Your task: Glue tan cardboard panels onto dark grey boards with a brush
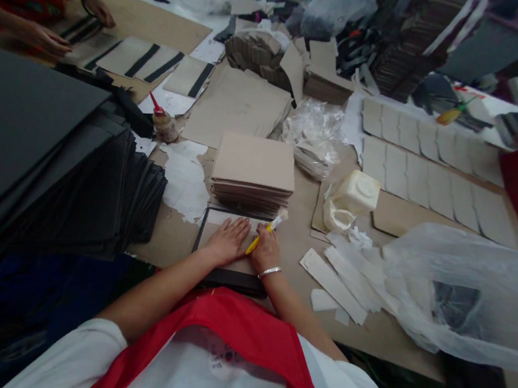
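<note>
My left hand (228,241) lies flat with its fingers stretched out on a beige board with a dark border (208,230), right in front of my body. Beside it, my right hand (264,252) is closed around a yellow-handled brush (257,242). The brush's pale end points up and away from me, and this hand rests on the right part of the same board. Just beyond both hands stands a neat stack of tan cardboard sheets (256,165). A dark strip (233,281) shows at the board's near side.
Dark grey sheets (22,144) are piled high on the left. A red-tipped glue bottle (164,121) stands behind them. To the right are a cream plastic container (357,191), pale strips (335,285) and a clear plastic bag (480,287). Co-workers' hands show at far left and far right.
</note>
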Action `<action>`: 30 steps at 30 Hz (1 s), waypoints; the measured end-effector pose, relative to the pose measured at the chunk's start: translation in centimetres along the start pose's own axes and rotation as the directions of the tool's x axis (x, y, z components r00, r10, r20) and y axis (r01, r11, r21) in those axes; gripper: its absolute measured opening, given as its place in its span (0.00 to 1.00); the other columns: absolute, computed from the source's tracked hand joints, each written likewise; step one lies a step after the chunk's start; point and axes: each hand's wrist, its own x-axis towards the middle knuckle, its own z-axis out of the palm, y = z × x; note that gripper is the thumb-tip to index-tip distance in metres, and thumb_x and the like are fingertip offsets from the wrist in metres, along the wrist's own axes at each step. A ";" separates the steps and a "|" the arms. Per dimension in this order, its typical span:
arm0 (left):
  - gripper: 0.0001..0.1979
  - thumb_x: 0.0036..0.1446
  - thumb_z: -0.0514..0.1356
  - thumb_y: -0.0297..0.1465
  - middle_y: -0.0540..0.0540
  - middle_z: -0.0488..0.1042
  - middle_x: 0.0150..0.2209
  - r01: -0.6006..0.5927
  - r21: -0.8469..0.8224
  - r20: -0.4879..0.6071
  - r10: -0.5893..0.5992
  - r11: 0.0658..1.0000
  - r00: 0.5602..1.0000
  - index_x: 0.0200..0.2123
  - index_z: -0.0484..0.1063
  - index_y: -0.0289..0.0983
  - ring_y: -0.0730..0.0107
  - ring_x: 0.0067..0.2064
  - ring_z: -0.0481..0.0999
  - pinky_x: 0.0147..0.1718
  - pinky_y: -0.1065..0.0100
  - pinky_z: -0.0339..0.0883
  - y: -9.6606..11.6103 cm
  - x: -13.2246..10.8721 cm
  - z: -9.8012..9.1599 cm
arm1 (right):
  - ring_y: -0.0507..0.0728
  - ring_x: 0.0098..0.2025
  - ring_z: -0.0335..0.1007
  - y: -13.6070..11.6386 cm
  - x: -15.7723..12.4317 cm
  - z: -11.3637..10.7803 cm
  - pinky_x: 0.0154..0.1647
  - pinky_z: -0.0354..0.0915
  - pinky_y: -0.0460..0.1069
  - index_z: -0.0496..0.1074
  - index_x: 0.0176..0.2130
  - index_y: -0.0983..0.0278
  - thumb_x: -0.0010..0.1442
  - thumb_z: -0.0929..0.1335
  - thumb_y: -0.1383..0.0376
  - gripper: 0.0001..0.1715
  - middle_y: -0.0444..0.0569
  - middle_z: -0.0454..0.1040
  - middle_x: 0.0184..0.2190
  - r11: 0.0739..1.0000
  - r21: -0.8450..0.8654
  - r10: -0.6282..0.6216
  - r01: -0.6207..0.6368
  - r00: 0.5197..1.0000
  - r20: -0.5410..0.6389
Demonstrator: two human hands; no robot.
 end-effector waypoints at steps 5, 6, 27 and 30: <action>0.39 0.57 0.48 0.50 0.35 0.48 0.65 0.267 0.048 -0.004 -0.267 0.962 0.964 0.64 0.49 0.28 0.56 0.66 0.47 0.62 0.53 0.40 -3.3 -2.8 -1.0 | 0.60 0.57 0.60 0.3 -0.3 -0.8 0.59 0.52 0.57 0.67 0.47 0.68 0.55 0.59 0.75 0.20 0.58 0.68 0.54 0.990 -0.140 0.038 -0.028 0.997 0.069; 0.39 0.57 0.49 0.49 0.35 0.48 0.65 0.310 0.052 -0.010 -0.310 0.949 0.951 0.64 0.49 0.28 0.55 0.66 0.47 0.62 0.51 0.39 -4.0 -3.6 -1.1 | 0.60 0.57 0.60 0.4 -0.3 -1.0 0.59 0.52 0.58 0.67 0.47 0.68 0.55 0.59 0.75 0.20 0.58 0.67 0.55 0.988 -0.151 0.039 -0.028 0.996 0.074; 0.22 0.55 0.59 0.35 0.39 0.69 0.53 0.503 0.104 -0.885 -0.151 0.858 0.441 0.54 0.64 0.38 0.57 0.57 0.65 0.56 0.53 0.61 -7.2 -25.4 -24.4 | 0.68 0.46 0.72 -3.9 0.2 2.4 0.49 0.62 0.65 0.71 0.39 0.59 0.48 0.58 0.69 0.20 0.63 0.74 0.44 0.981 0.065 -0.181 0.185 0.981 -0.065; 0.23 0.57 0.54 0.44 0.39 0.70 0.53 0.507 0.109 -0.710 -0.290 0.855 0.642 0.50 0.68 0.36 0.58 0.56 0.66 0.57 0.54 0.59 -11.8 -25.8 -26.6 | 0.68 0.43 0.73 -2.1 0.0 1.8 0.47 0.61 0.65 0.71 0.38 0.56 0.48 0.58 0.68 0.20 0.63 0.75 0.38 0.985 0.041 -0.162 0.169 0.978 -0.133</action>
